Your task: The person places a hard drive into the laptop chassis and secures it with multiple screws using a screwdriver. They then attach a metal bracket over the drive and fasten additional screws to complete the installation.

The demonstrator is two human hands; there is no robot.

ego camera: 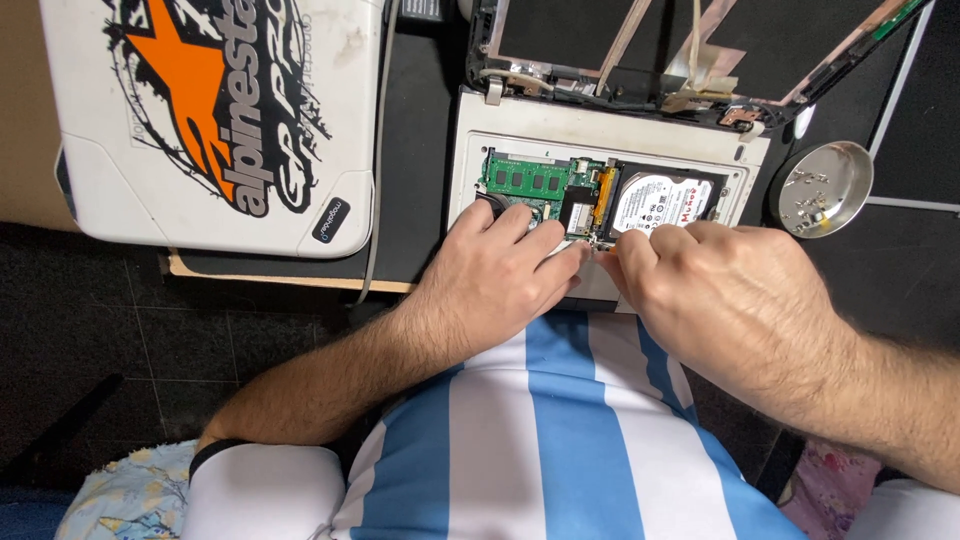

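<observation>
An opened white laptop (pixel 600 130) lies upside down on the desk, its inner parts bared: a green memory board (pixel 525 180) and a silver hard drive (pixel 665 200). My left hand (pixel 500 275) rests on the laptop's near edge, fingers bent toward a small metal part between drive and board. My right hand (pixel 720 290) meets it from the right, fingertips pinched at the same spot (pixel 600 245). What the fingertips hold is too small to tell.
A white case with an orange star graphic (pixel 215 110) lies at the left on the desk. A round metal dish with small screws (pixel 825 185) sits at the right. The detached screen frame (pixel 690 50) lies behind the laptop. Dark tiled floor lies below.
</observation>
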